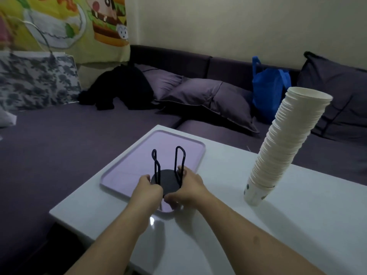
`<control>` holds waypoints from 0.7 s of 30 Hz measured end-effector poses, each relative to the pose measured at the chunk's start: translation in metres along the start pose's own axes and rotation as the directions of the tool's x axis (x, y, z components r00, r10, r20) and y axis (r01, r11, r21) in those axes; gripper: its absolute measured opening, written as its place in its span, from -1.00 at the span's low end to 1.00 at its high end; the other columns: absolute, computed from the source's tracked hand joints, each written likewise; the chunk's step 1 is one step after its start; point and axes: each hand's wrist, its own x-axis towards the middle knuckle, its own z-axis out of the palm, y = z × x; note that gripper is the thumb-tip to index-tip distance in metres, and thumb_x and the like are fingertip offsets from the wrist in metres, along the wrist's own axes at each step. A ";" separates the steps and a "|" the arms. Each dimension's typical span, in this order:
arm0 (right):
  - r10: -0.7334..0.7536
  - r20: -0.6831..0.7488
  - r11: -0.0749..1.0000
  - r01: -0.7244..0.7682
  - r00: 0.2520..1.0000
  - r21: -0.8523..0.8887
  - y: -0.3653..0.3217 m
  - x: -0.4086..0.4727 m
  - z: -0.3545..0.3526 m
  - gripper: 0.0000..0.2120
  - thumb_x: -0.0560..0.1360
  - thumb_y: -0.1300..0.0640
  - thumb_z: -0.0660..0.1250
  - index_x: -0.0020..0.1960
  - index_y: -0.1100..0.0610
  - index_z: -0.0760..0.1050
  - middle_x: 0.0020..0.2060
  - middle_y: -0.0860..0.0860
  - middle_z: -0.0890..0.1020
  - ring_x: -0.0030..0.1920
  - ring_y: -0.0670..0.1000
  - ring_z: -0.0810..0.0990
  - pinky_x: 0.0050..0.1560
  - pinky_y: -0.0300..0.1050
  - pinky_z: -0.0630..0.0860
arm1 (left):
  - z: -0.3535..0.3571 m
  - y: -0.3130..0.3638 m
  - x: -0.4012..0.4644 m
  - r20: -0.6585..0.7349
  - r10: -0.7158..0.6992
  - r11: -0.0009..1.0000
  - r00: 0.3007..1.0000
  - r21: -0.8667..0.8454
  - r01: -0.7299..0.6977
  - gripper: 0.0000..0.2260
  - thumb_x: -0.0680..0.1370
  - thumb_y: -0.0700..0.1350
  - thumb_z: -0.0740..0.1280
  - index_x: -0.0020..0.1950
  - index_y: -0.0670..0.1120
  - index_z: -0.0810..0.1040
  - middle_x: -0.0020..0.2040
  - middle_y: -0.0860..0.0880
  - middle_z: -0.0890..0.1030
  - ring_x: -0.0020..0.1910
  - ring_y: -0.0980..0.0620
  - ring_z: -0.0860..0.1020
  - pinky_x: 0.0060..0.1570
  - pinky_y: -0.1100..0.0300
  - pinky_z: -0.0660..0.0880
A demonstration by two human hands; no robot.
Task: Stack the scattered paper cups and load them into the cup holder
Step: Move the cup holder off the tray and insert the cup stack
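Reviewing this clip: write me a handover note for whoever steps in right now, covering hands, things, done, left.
Left hand and right hand both grip the black base of the empty cup holder, which stands on the purple tray.
Cup stack stands on the white table to the right, tall and leaning right, untouched by either hand.
Done: cups stacked.
Left: load the stack into the holder; the lean suggests steadying it on lifting.

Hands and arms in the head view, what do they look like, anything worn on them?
Both arms are bare from the frame's lower edge to the fingers: no sleeves, gloves, watch or bracelet show. The left hand and right hand carry no visible rings, though the picture is soft. A small dark mark sits on the right forearm.
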 end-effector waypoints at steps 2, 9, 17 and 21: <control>-0.044 -0.016 0.999 0.044 0.999 -0.010 0.000 0.001 0.001 -0.34 0.14 0.04 0.65 0.17 -0.09 0.47 0.00 -0.11 0.56 0.15 0.06 0.55 0.23 0.07 0.61 | 0.001 0.000 0.006 -0.004 0.015 1.000 1.000 -0.027 -0.015 -0.48 0.56 -0.36 0.19 0.52 -0.10 0.37 0.23 -0.17 0.58 0.12 -0.19 0.57 0.01 -0.03 0.55; -0.118 -0.159 0.974 0.145 0.980 0.173 0.004 -0.013 -0.012 -0.41 0.09 0.03 0.67 0.04 -0.11 0.50 -0.10 -0.10 0.68 -0.02 0.05 0.71 -0.08 0.03 0.74 | 0.004 0.011 -0.002 -0.047 0.095 0.992 0.994 -0.081 -0.098 -0.33 0.55 -0.39 0.18 0.66 -0.04 0.24 0.43 -0.12 0.49 0.26 -0.22 0.55 0.03 0.01 0.51; -0.137 -0.261 0.961 0.192 0.956 0.197 0.048 -0.087 -0.053 -0.32 0.16 0.03 0.76 0.16 -0.18 0.50 0.01 -0.20 0.71 -0.02 -0.14 0.74 -0.09 -0.18 0.72 | 0.031 0.010 -0.058 0.088 0.251 0.968 0.964 -0.019 -0.251 -0.50 0.47 -0.30 0.40 0.39 -0.03 0.51 0.23 -0.03 0.58 -0.03 0.13 0.59 -0.06 0.11 0.58; -0.074 -0.283 0.975 0.129 0.956 0.181 0.085 -0.123 -0.056 -0.43 0.13 0.04 0.73 0.03 -0.21 0.54 -0.03 -0.33 0.70 -0.05 -0.21 0.72 -0.06 -0.15 0.72 | 0.063 -0.012 -0.072 0.194 0.295 0.944 0.936 0.089 -0.317 -0.36 0.47 -0.15 0.49 0.53 -0.03 0.41 0.36 -0.05 0.54 0.14 0.04 0.63 0.05 0.13 0.59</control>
